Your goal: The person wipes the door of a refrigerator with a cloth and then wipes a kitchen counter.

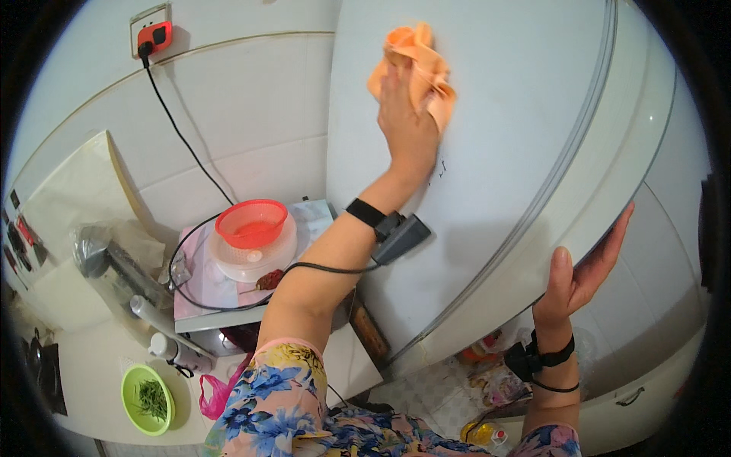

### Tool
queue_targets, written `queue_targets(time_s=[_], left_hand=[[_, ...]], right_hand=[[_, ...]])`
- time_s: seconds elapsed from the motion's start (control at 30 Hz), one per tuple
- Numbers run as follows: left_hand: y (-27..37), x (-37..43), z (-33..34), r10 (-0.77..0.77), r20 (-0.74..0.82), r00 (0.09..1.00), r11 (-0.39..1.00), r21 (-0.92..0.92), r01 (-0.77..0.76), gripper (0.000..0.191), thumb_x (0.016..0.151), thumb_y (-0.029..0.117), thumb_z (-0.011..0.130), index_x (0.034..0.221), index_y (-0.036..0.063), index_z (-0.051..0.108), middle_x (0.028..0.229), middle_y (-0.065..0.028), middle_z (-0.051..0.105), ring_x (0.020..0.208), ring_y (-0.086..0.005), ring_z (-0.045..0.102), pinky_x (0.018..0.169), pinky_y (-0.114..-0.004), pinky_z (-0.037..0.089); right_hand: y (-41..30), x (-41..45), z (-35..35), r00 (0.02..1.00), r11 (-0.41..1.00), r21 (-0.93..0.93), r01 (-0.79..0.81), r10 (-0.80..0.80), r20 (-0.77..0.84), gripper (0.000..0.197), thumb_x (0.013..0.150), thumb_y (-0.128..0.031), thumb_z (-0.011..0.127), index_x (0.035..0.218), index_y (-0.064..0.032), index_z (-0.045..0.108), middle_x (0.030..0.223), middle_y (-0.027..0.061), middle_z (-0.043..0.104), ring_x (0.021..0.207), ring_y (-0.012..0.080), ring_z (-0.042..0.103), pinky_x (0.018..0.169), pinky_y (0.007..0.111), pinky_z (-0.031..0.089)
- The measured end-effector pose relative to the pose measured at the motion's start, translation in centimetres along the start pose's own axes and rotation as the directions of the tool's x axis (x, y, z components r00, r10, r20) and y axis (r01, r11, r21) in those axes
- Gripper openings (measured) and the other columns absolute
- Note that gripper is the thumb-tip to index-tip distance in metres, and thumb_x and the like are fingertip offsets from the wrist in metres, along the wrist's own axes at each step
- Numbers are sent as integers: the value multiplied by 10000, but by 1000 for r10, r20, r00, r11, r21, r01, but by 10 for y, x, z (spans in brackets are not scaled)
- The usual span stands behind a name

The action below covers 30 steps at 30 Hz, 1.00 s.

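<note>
My left hand (402, 114) presses a crumpled orange cloth (420, 74) flat against the upper part of a white refrigerator's side panel (485, 114). Small dark marks show on the panel just below that wrist. At the right, my right hand (582, 280) rests against the outer edge of the refrigerator door (617, 171), thumb on the near face and fingers spread along the edge. Part of its palm is hidden by the door. Both wrists wear black straps with small devices, and a cable runs from the left one.
Left of the refrigerator, a red plastic basket (251, 224) stands in a pale one on a covered surface beside a dried red chili (269, 280). A green bowl of green vegetables (149, 400) and a white bottle (180, 354) sit on the counter. A black cord (183, 137) hangs from the wall socket.
</note>
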<state>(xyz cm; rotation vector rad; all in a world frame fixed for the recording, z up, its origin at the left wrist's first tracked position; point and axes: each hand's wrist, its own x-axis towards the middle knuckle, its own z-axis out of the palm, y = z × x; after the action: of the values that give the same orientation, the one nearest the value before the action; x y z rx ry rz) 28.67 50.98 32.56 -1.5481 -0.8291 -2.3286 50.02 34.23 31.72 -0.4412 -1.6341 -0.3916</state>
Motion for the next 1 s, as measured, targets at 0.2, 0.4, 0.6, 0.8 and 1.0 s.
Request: queue_targets(time_s=[0.2, 0.4, 0.6, 0.8, 1.0], left_hand=[[55, -63, -11, 122, 84, 989, 993, -14, -121, 557, 880, 179, 590, 1407, 37, 481, 1508, -230, 392, 1396, -436, 346, 1115, -509, 250], [3, -49, -20, 118, 118, 986, 984, -150, -100, 547, 904, 231, 581, 1381, -16, 478, 1473, -238, 432, 1364, -442, 388, 1109, -497, 297], [-48, -25, -11, -40, -28, 999, 997, -72, 38, 531, 925, 119, 510, 1416, -60, 417, 1428, -241, 481, 1322, -411, 450, 1102, -446, 351], [-118, -7, -14, -100, -37, 994, 995, 4, 100, 528, 939, 49, 409, 1454, -62, 366, 1462, -214, 454, 1350, -370, 428, 1130, -427, 332], [-152, 10, -16, -163, -40, 986, 987, -7, 163, 490, 974, 103, 428, 1436, -55, 392, 1436, -206, 482, 1329, -356, 452, 1107, -416, 359]], right_hand=[[-2, 4, -4, 1000, 1000, 19, 8, -9, 14, 763, 934, -170, 541, 1519, 95, 129, 1614, 249, 110, 1505, 344, 117, 1210, 454, 104], [1, 6, -3, 999, 999, -37, 39, -38, 36, 751, 939, -178, 536, 1515, 94, 139, 1609, 262, 106, 1504, 358, 115, 1212, 463, 113], [3, 4, -11, 996, 984, -159, 76, -68, 60, 752, 927, -184, 522, 1519, 88, 147, 1604, 239, 166, 1483, 338, 193, 1204, 456, 155], [-12, 3, 1, 984, 981, -88, -175, 176, 8, 773, 934, -251, 497, 1542, 47, 123, 1592, 225, 197, 1462, 325, 235, 1186, 453, 195], [-7, -15, -6, 977, 952, -219, -212, 201, -73, 807, 922, -336, 504, 1549, 18, 139, 1585, 218, 216, 1453, 326, 256, 1180, 454, 216]])
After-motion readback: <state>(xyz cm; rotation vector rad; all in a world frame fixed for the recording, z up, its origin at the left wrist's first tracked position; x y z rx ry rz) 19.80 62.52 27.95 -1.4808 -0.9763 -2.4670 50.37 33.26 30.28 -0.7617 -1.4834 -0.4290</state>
